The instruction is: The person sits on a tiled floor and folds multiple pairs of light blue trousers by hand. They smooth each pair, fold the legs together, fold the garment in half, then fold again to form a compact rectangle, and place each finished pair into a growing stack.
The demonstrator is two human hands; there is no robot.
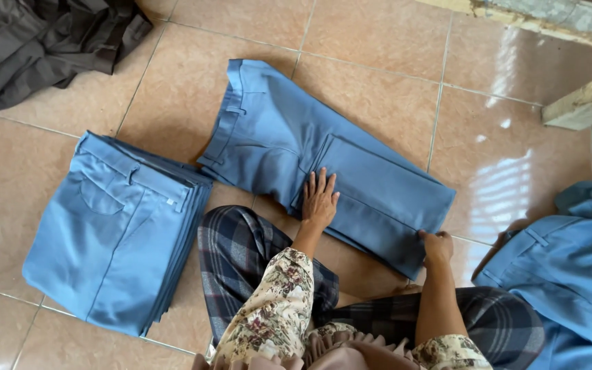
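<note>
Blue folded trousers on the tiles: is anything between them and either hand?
Nothing visible. The left hand lies flat on the blue folded trousers; the right hand grips their lower right edge.

Bare tiled floor [392, 62] lies open across the upper middle and right. A folded stack [114, 229] blocks the left, dark garments [35, 41] the upper left, loose blue clothes [573, 274] the lower right.

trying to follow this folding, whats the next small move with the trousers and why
Probably lift the folded leg end with the right hand and bring it over toward the waistband: the left hand pins the blue trousers flat mid-length, and the stack beside shows compact folds.
</note>
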